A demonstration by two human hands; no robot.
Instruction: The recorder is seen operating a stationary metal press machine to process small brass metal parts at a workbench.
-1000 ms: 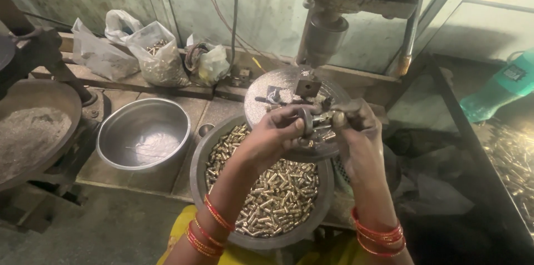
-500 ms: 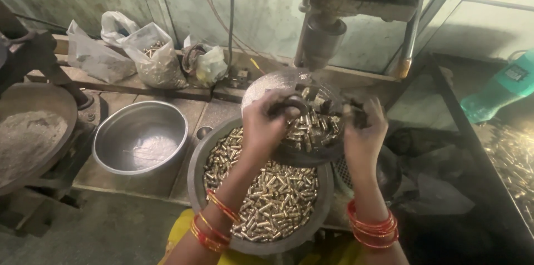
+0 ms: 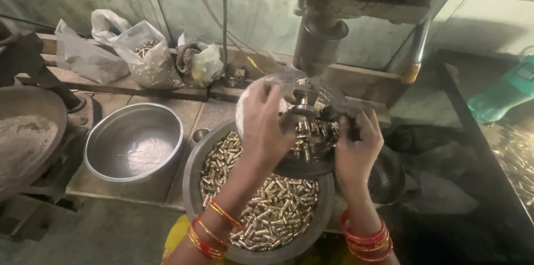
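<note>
Reaching over a round metal plate (image 3: 261,90) under the drill press spindle (image 3: 319,42), the left hand (image 3: 267,123) has its fingers curled down onto a heap of small brass cylinders (image 3: 311,137) piled on that plate; whether it pinches one of them I cannot tell. The right hand (image 3: 356,145) sits just beside the heap on its right edge, fingers bunched together at the pieces, thumb tucked in; what it grips is hidden. Both wrists wear red and gold bangles (image 3: 367,237).

Directly below the hands, nearer the person, a wide steel basin (image 3: 192,187) holds many more of the same brass pieces, so the loose stock lies under and between the forearms. To the left of it stands an empty steel bowl (image 3: 133,142), and further left a dark pan of grey powder (image 3: 28,137). Plastic bags (image 3: 144,53) lie along the ledge by the wall. A green bottle (image 3: 503,92) lies at the far right.
</note>
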